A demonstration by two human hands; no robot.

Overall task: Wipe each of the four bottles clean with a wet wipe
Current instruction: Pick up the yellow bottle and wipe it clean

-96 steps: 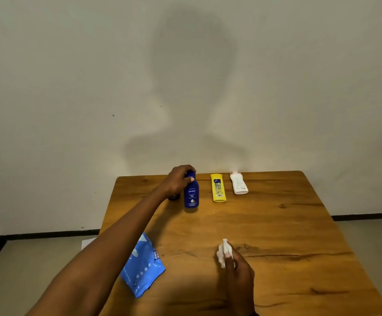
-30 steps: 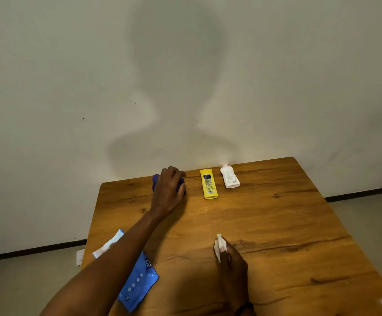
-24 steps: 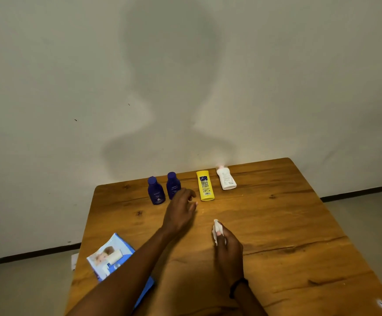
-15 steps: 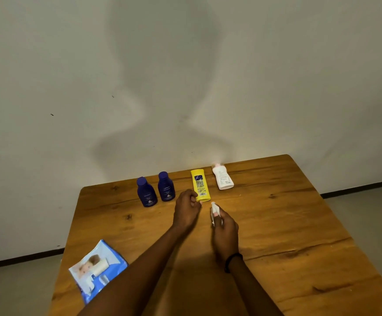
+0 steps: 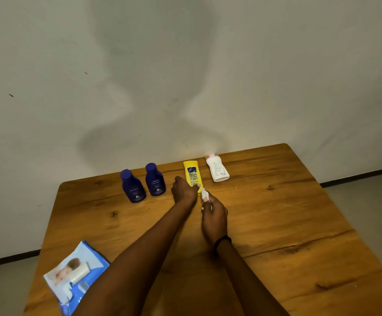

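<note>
Two dark blue bottles stand upright near the table's far edge, one on the left (image 5: pixel 132 186) and one just right of it (image 5: pixel 155 182). A yellow bottle (image 5: pixel 192 173) lies flat beside them, and a white bottle (image 5: pixel 216 168) with a pink cap lies flat further right. My left hand (image 5: pixel 183 190) grips the near end of the yellow bottle. My right hand (image 5: pixel 214 215) is just behind it and pinches a crumpled white wet wipe (image 5: pixel 204 196), which is close to the yellow bottle's near end.
A blue wet wipe pack (image 5: pixel 77 278) lies at the near left corner of the wooden table (image 5: pixel 288 224). A plain wall rises right behind the table's far edge. Grey floor shows on both sides.
My left hand let go of the second blue bottle, left it standing, and moved right onto the yellow bottle. My right hand carried the wipe forward toward the yellow bottle.
</note>
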